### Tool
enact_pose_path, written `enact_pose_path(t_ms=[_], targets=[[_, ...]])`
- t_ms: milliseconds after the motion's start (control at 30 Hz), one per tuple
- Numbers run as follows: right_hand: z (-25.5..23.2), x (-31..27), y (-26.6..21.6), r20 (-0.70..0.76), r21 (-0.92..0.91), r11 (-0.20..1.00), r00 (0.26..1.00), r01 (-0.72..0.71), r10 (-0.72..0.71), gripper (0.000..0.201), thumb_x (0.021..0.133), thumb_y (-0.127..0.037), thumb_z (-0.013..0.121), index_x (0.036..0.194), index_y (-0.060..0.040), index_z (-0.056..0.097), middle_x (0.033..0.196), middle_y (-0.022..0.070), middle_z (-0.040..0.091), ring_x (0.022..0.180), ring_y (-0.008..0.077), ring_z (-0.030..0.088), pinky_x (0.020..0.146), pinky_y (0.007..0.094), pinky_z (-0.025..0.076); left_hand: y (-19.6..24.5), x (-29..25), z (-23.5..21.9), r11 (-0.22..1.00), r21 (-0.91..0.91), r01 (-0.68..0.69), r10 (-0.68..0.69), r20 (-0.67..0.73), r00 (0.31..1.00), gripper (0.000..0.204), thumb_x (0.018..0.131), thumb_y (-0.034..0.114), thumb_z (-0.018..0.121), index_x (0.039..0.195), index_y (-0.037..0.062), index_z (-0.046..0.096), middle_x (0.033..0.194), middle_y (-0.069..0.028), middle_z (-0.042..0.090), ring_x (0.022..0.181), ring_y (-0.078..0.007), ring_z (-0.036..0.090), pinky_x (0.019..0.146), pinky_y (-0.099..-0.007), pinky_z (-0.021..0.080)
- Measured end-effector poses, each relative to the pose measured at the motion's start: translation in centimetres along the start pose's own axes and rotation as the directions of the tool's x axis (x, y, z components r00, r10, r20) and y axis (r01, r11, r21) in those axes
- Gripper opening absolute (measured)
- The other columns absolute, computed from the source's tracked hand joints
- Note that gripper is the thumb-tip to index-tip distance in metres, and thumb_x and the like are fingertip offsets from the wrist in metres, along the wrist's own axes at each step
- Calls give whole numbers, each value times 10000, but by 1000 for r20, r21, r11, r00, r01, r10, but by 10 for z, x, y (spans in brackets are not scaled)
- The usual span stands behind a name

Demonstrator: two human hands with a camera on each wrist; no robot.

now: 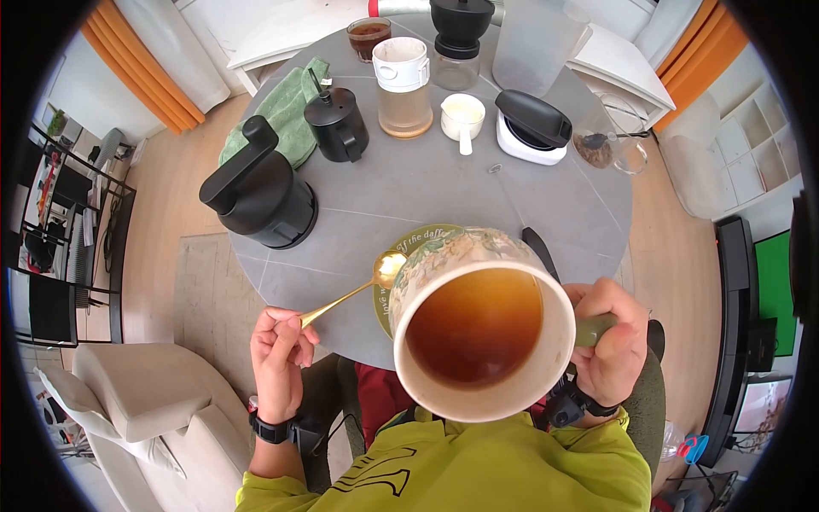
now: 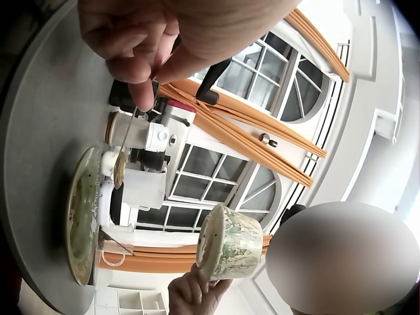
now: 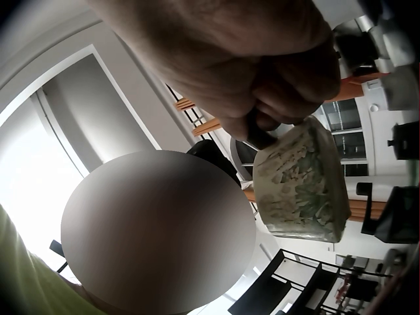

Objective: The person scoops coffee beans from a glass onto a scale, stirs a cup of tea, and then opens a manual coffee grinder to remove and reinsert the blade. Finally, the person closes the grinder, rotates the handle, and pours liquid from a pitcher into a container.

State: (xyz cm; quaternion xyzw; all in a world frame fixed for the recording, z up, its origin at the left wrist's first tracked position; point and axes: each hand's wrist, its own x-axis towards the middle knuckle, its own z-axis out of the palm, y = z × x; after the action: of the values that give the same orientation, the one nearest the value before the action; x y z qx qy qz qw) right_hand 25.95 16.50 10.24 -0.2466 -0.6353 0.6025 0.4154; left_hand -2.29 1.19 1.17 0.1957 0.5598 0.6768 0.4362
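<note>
A floral cup with amber-brown liquid is raised close to the head camera, above the table's near edge. My right hand grips its green handle; in the right wrist view the fingers curl round that handle. My left hand pinches the end of a gold spoon, whose bowl is over the rim of a green saucer with lettering. From the left wrist view, the saucer lies on the table, with the spoon bowl held above it and the cup well off the table.
A black grinder-like device, a black lidded pot, a glass jar with white top, a white-handled cup, a black and white device and a glass with dark contents stand on the grey table.
</note>
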Motion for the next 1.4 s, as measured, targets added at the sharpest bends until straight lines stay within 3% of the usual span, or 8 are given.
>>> enact_pose_path(t_ms=[233,433,767,1033,1400], targets=[[-7,-7,3,-22,23,994,994,-110,110,538,921,-485,548,699,-5,448,583,-12,385,502,57,286,455,245,181,2,-1,2,1000,15,-11,11,-2,1000,77,954,133,533,966,56,538,730,-92,616,491,-60,414,483,-191,310],[-1,-6,5,31,120,983,991,-136,134,494,950,-445,521,751,2,457,605,-22,378,475,31,279,427,223,193,3,-3,4,1000,20,-8,7,5,1000,72,955,127,528,965,57,538,732,-92,615,492,-61,414,485,-191,313],[-3,-7,7,42,103,987,992,-126,122,475,959,-436,511,759,-9,459,603,-25,397,461,27,283,419,224,195,4,-3,8,999,52,-16,16,-13,1000,99,961,174,530,927,83,543,702,-46,593,483,-60,389,468,-190,277],[4,-6,3,24,47,999,1000,1,-2,517,925,-465,547,714,0,469,572,4,390,525,100,311,478,281,212,3,-4,4,1000,14,-10,10,5,1000,79,956,134,523,958,57,542,727,-85,608,494,-60,413,478,-190,304],[10,-6,-8,-54,-38,996,995,81,-83,608,851,-579,582,684,1,511,554,25,385,466,136,311,440,301,176,-3,-2,1,1000,15,-11,11,-29,1000,84,957,140,523,954,57,537,726,-81,607,491,-62,410,481,-192,302]])
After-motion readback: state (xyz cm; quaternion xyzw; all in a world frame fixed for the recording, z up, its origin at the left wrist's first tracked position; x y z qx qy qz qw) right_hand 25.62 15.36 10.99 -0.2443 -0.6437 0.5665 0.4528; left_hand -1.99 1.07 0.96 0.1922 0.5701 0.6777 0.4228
